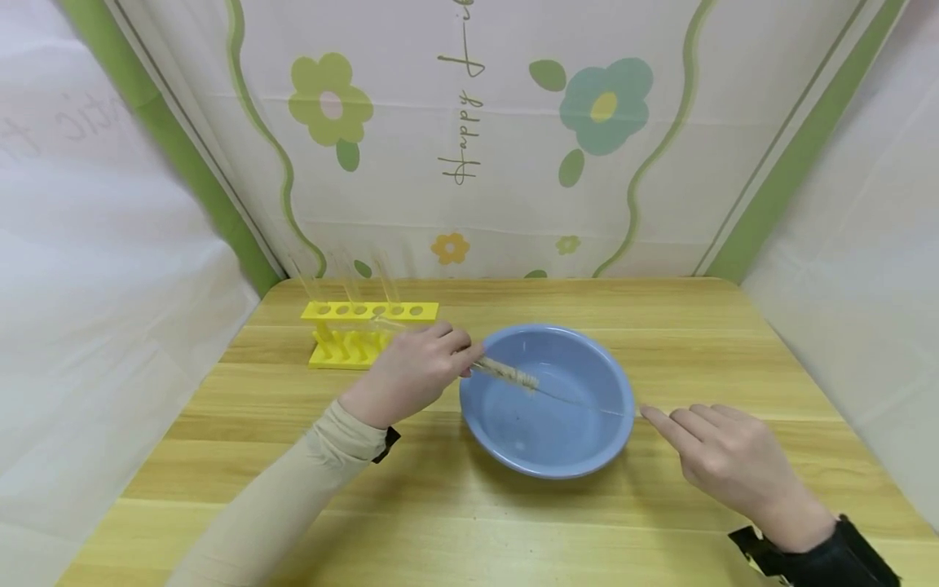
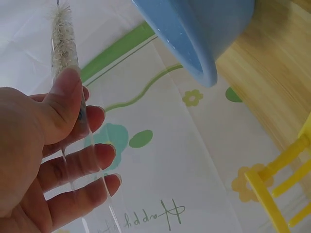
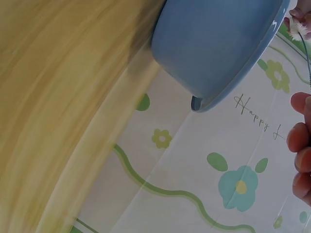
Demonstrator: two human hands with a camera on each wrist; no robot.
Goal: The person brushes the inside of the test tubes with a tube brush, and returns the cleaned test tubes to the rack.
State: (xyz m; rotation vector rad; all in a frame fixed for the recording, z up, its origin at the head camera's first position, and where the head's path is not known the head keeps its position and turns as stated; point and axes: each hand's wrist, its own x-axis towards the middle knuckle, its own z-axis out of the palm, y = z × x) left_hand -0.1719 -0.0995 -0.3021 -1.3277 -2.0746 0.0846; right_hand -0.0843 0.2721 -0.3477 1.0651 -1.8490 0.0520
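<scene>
My left hand grips a clear glass test tube over the left side of the blue basin. The thumb presses on the tube, and the other fingers lie behind it. Pale bristles of a test tube brush sit inside the tube's mouth end in the left wrist view. From the bristles, the thin twisted wire stretches right across the basin to my right hand. That hand pinches the wire's far end just beyond the basin's right rim, its fingers curled. In the right wrist view, only its fingertips show at the edge.
A yellow test tube rack stands behind my left hand, with several clear tubes upright in it. Water droplets cling inside the basin. Everything stands on a wooden table, enclosed by a patterned white cloth at the back and sides.
</scene>
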